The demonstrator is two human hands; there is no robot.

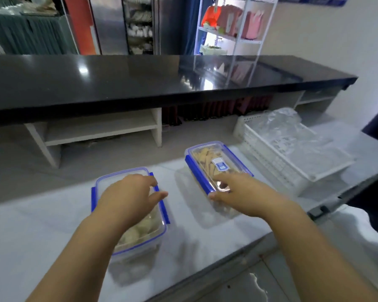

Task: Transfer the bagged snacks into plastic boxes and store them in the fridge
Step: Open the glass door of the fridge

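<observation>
Two clear plastic boxes with blue-clipped lids stand on the white counter [42, 232]. The left box [144, 232] holds pale snacks; my left hand [127, 197] lies over its lid, fingers spread and relaxed, thumb out past the right clip. The right box [214, 162] holds tan crackers and has a blue label on its lid. My right hand [234, 192] is at its near end, thumb against the near edge and fingers on the lid; whether it grips is unclear.
A white slotted basket [282, 171] with crumpled clear plastic bags [286, 125] sits at the right. A black upper counter [162, 83] overhangs white shelving [100, 127] behind. A steel fridge [122, 25] and a wire rack [234, 25] stand beyond.
</observation>
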